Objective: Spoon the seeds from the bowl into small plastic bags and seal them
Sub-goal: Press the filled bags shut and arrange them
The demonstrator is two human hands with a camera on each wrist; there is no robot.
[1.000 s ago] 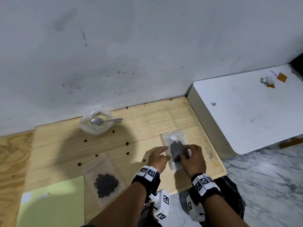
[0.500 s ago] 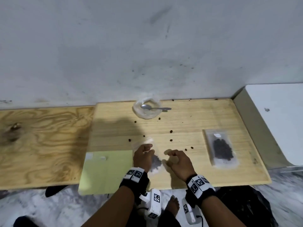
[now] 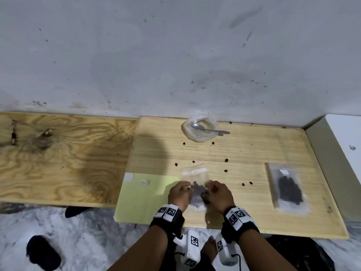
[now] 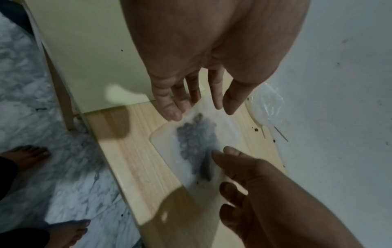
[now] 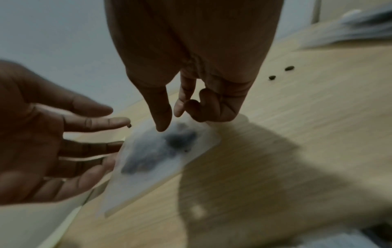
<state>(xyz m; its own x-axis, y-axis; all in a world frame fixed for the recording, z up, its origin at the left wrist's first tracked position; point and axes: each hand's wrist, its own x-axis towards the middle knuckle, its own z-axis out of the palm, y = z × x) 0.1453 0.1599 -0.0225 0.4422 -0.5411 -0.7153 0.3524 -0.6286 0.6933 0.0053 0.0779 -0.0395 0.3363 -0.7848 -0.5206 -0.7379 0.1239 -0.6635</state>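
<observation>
A small clear plastic bag (image 3: 196,174) with dark seeds lies flat near the front edge of the pale wooden board (image 3: 244,153). My left hand (image 3: 180,193) is at its left side, fingers straight, their tips touching the bag's (image 4: 191,142) edge. My right hand (image 3: 217,192) is at its right side, thumb tip down on the bag (image 5: 165,151), the other fingers loosely curled and holding nothing. A second bag of seeds (image 3: 288,189) lies flat to the right. The clear bowl (image 3: 210,125) stands by the wall with the spoon (image 3: 210,131) resting in it.
Several loose seeds (image 3: 226,160) are scattered on the board between bowl and bags. A pale green sheet (image 3: 144,200) lies under my left hand's side. A plywood panel (image 3: 58,157) adjoins on the left, a white surface (image 3: 349,137) on the right. Bare feet show below.
Both hands left the right-hand bag and moved left to the other bag; the view swung left with them. My right hand has since closed in on the bag's right side.
</observation>
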